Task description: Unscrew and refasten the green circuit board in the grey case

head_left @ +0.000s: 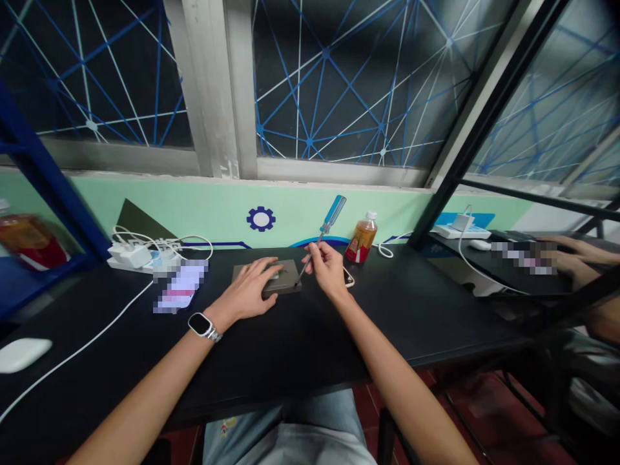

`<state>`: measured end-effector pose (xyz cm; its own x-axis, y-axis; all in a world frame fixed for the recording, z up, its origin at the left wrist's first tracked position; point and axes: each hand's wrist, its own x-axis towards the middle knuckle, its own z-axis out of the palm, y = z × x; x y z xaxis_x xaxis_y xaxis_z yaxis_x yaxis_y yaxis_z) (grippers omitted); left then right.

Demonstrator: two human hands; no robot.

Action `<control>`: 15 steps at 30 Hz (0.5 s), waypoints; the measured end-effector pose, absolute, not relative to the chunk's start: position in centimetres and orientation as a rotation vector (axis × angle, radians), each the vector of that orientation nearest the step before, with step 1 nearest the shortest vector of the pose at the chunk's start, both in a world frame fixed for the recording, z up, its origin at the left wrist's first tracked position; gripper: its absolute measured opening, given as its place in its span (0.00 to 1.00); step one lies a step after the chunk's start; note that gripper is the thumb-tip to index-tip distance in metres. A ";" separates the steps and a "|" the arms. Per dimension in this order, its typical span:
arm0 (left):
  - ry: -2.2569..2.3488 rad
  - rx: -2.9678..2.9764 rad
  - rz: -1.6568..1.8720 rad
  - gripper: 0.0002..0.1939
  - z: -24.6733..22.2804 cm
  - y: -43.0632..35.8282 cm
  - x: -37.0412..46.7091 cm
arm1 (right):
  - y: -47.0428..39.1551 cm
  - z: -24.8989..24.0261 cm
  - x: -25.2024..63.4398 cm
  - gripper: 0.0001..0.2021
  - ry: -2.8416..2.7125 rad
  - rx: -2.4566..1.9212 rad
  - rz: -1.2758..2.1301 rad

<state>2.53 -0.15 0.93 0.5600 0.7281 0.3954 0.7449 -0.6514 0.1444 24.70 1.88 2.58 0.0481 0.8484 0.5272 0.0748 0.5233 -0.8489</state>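
Where the left hand (250,288) rests, flat grey-brown box (289,273), 1 slanted blue-handled screwdriver (334,214)

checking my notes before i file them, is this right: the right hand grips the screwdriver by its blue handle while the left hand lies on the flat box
Not quite: in the head view, the right hand pinches the screwdriver by its metal shaft, below the blue handle, which points up. The left hand does lie on the flat box.
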 end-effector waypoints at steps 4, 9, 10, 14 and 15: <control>-1.411 -2.861 -0.364 0.35 1.4 3.2 2.4 | 1.8 2.4 24.7 0.22 -1.455 -0.895 0.691; -1.467 -2.882 -0.232 0.37 2.3 4.8 2.6 | 1.7 2.0 24.5 0.21 -1.520 -0.916 0.677; -1.471 -2.831 -0.239 0.38 2.3 4.5 2.6 | 1.7 1.9 24.5 0.20 -1.526 -0.914 0.679; -1.544 -2.558 -0.291 0.41 1.9 2.4 2.7 | 1.6 1.8 24.4 0.20 -1.526 -0.911 0.684; -1.565 -2.500 -0.319 0.39 1.7 2.0 2.8 | 1.6 1.8 24.3 0.20 -1.522 -0.909 0.683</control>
<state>2.78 1.97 1.69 0.4243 0.8637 0.2720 0.9012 -0.4321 -0.0340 24.33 1.61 1.79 -0.0201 0.8475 0.5305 0.1672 0.5259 -0.8339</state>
